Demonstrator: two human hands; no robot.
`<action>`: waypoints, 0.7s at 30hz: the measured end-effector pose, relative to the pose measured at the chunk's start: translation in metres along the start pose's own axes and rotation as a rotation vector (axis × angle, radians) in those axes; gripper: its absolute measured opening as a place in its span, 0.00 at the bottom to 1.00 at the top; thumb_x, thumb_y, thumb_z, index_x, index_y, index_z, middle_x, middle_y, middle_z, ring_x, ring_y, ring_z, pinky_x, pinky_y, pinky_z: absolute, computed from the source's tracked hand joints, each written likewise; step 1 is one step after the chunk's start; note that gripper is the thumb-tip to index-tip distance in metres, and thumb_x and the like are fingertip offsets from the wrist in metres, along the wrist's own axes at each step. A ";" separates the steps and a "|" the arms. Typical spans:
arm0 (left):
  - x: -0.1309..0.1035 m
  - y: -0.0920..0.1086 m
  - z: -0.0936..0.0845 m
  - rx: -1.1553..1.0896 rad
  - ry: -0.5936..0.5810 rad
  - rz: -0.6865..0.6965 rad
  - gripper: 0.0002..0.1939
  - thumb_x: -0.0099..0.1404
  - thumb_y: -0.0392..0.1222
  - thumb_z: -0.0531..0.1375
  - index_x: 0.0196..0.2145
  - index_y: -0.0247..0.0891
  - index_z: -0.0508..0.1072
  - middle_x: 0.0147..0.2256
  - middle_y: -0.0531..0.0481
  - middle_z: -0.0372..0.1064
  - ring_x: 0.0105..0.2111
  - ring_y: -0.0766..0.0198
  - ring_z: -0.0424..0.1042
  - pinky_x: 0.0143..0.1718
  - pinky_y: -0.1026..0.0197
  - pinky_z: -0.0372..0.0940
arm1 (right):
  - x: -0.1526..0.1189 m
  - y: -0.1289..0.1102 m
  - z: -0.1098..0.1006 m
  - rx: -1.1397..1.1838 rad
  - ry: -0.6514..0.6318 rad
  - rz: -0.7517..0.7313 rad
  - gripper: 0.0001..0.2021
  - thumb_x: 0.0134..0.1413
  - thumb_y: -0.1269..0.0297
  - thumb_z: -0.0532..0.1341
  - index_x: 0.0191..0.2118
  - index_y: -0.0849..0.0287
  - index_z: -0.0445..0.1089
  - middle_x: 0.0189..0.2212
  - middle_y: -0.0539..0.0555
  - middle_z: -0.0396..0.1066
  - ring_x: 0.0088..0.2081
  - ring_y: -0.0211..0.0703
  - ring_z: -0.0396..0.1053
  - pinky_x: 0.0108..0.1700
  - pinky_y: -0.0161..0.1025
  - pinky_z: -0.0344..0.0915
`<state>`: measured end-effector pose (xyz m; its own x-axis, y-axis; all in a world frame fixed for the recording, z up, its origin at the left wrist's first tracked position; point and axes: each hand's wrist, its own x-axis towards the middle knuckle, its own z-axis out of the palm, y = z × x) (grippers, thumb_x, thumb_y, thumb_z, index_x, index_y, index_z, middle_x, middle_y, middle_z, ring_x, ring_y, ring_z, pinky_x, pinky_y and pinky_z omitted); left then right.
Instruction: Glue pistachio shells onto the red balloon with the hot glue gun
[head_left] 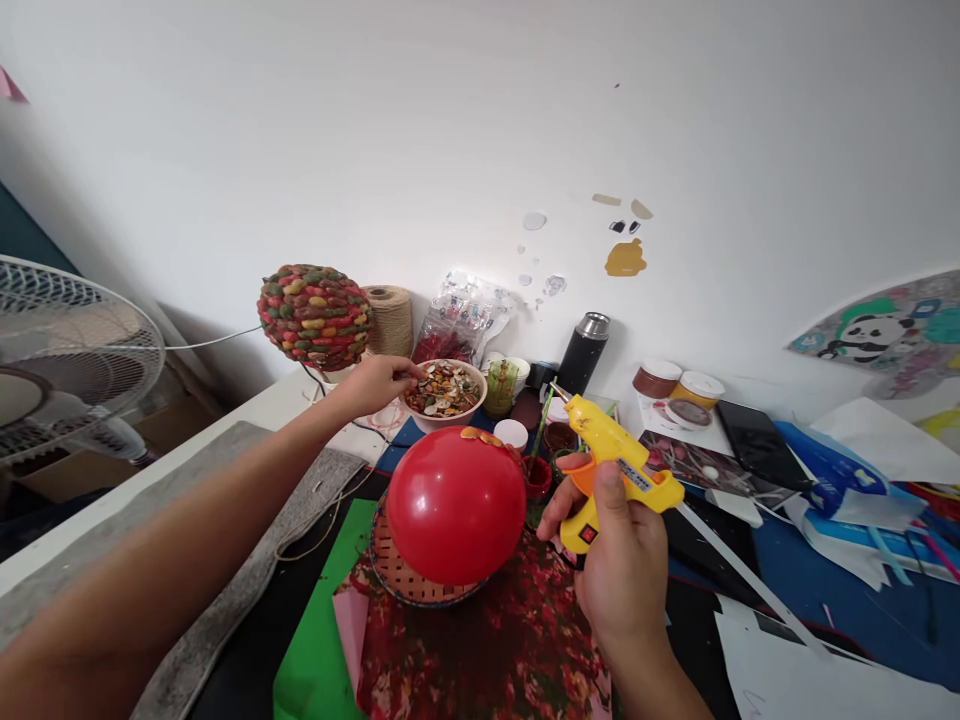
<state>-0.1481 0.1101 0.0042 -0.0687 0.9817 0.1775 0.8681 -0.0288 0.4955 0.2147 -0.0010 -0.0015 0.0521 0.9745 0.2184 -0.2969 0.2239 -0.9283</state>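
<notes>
My left hand (386, 383) reaches to the near-left rim of a bowl (431, 424). Its fingertips are pinched together at the small painted shell-like pieces (448, 388) inside; whatever they hold is too small to make out. My right hand (622, 545) is wrapped around a yellow hot glue gun (611, 440), its nozzle pointing up and left, a long glue stick (750, 575) trailing from its back. Between my arms a red balloon (454, 510) rests on a round woven basket (386, 565). A few orange-brown pieces (484, 437) sit on the balloon's top.
A ball covered in coloured pieces (315, 318) stands at back left, beside a twine spool (390, 318) and a fan (75, 350). Paint jars (559, 437) and a black thermos (583, 355) line the wall. Paint-stained paper (480, 650) lies under the basket.
</notes>
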 end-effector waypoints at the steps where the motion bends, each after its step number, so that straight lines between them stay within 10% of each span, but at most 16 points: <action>1: 0.002 -0.001 0.000 0.024 -0.019 0.009 0.16 0.66 0.50 0.65 0.44 0.45 0.90 0.45 0.46 0.90 0.46 0.47 0.85 0.47 0.56 0.74 | 0.000 0.001 0.000 -0.004 -0.003 0.001 0.26 0.73 0.35 0.66 0.43 0.58 0.79 0.18 0.48 0.73 0.18 0.42 0.73 0.23 0.34 0.64; 21: 0.004 0.014 -0.002 0.342 -0.227 0.253 0.13 0.68 0.36 0.62 0.43 0.43 0.87 0.47 0.42 0.86 0.48 0.48 0.82 0.47 0.56 0.69 | -0.004 -0.001 0.008 0.006 -0.050 0.008 0.26 0.71 0.35 0.69 0.42 0.58 0.81 0.18 0.48 0.73 0.17 0.40 0.71 0.22 0.34 0.63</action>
<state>-0.1376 0.1134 0.0132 0.2418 0.9692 0.0470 0.9582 -0.2462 0.1456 0.2076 -0.0054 0.0010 0.0020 0.9742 0.2257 -0.3031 0.2157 -0.9282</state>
